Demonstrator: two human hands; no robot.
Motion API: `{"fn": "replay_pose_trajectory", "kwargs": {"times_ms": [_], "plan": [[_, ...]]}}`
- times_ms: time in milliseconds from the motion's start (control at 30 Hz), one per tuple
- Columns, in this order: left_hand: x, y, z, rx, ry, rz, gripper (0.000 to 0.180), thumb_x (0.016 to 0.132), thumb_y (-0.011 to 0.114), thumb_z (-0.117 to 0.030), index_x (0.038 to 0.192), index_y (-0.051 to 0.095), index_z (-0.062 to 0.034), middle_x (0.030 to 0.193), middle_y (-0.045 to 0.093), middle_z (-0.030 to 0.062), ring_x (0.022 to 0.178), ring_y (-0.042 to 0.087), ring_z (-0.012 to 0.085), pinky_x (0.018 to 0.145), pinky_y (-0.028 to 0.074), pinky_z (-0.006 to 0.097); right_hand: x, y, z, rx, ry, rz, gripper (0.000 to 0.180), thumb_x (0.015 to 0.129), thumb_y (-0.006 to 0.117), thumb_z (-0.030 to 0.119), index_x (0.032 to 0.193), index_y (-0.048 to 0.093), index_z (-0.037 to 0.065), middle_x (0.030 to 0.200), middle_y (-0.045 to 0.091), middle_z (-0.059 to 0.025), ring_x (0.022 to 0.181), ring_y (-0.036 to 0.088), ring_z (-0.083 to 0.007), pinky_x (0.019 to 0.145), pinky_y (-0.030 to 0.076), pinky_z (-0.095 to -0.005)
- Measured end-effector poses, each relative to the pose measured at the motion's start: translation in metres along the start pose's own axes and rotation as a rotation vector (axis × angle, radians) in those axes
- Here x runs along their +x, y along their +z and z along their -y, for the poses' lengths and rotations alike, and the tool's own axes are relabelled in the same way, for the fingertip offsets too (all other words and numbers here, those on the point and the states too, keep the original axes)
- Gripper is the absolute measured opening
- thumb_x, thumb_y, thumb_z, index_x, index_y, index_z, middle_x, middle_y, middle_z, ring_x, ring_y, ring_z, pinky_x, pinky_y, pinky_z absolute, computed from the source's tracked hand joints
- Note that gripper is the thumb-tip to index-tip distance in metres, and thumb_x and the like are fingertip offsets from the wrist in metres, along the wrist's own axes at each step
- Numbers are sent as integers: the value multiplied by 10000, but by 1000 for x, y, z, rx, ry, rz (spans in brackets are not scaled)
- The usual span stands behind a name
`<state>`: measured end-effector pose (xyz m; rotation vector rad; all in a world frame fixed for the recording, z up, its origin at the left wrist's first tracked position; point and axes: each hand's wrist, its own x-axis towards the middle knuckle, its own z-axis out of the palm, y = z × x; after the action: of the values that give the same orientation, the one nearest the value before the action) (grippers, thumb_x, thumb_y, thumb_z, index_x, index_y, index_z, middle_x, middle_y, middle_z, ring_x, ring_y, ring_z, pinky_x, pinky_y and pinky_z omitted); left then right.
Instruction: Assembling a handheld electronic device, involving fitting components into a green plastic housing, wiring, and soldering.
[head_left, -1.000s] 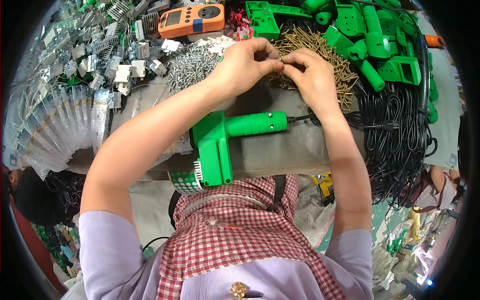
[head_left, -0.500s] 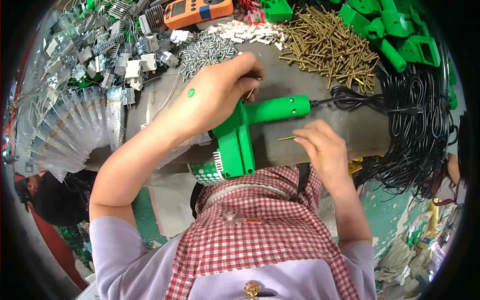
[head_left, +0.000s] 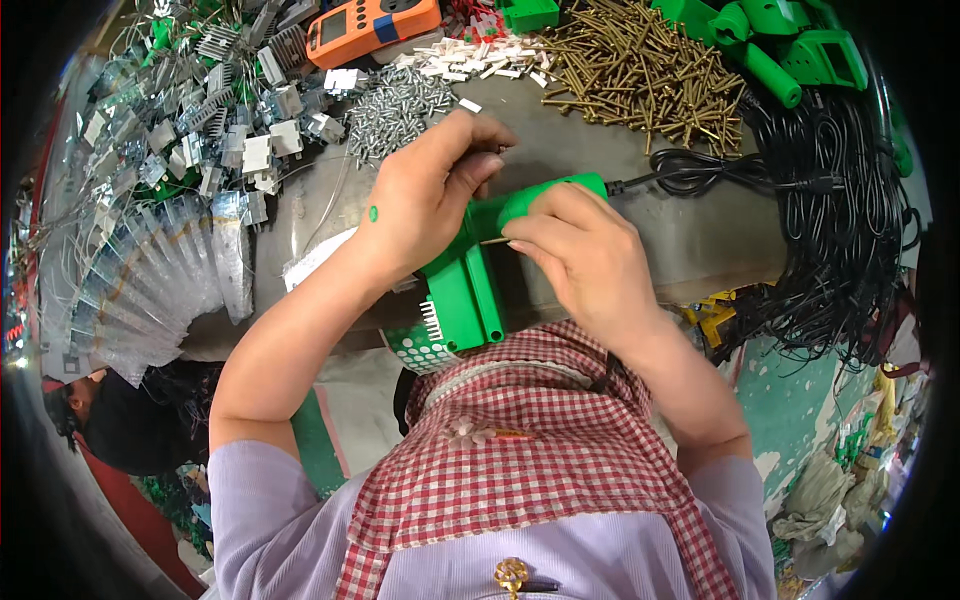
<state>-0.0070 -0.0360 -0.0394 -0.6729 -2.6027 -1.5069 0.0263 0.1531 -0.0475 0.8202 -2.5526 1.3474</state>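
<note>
A green plastic tool housing (head_left: 462,290) with a side handle and a black cord lies on the bench edge, its white-dotted round end (head_left: 420,347) toward my apron. Between thumb and fingertips of my right hand (head_left: 585,250) is a long brass screw (head_left: 494,241), its far end at the housing beside the handle. My left hand (head_left: 430,190) is over the housing's far end, fingers curled closed on brass screws. Only a small tip shows past those fingers; the rest is hidden.
Piles of brass screws (head_left: 650,75), silver screws (head_left: 395,110) and white pieces (head_left: 480,58) lie beyond my hands. Metal-and-white parts (head_left: 257,150) and clear plastic sleeves (head_left: 160,265) are left, near an orange meter (head_left: 370,30). Black cords (head_left: 830,230) hang over the right edge; green housings (head_left: 770,75) lie behind.
My right hand has moved left and away from me, bringing its brass screw from open space to the housing. The left hand stays over the housing's far end; the view has shifted slightly.
</note>
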Motion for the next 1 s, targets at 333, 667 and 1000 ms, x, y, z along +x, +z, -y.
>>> {"fn": "replay_pose_trajectory", "kwargs": {"times_ms": [333, 667, 1000], "plan": [[2, -5, -11, 454, 347, 134, 241, 744, 660, -26, 972, 663, -105, 756, 572, 63, 707, 572, 256, 643, 435, 354, -17, 9, 6, 142, -111, -131, 182, 830, 581, 36, 1008, 546, 49, 1061, 593, -117, 932, 615, -298, 741, 515, -369], [10, -5, -15, 484, 316, 24, 171, 713, 673, -17, 871, 650, -80, 758, 574, 50, 698, 550, 252, 672, 416, 365, 26, -319, -126, -820, 368, -585, 577, 800, 681, 274, 1266, 492, -9, 1049, 627, -246, 946, 620, -376, 840, 480, -421], [-10, -3, -8, 473, 244, 116, 188, 717, 731, -202, 749, 592, -80, 734, 542, 63, 730, 536, 275, 722, 415, 395, 36, -304, -75, 117, 101, -886, 696, 880, 622, 149, 1445, 227, 54, 1024, 564, -113, 838, 568, -186, 786, 487, -313]]}}
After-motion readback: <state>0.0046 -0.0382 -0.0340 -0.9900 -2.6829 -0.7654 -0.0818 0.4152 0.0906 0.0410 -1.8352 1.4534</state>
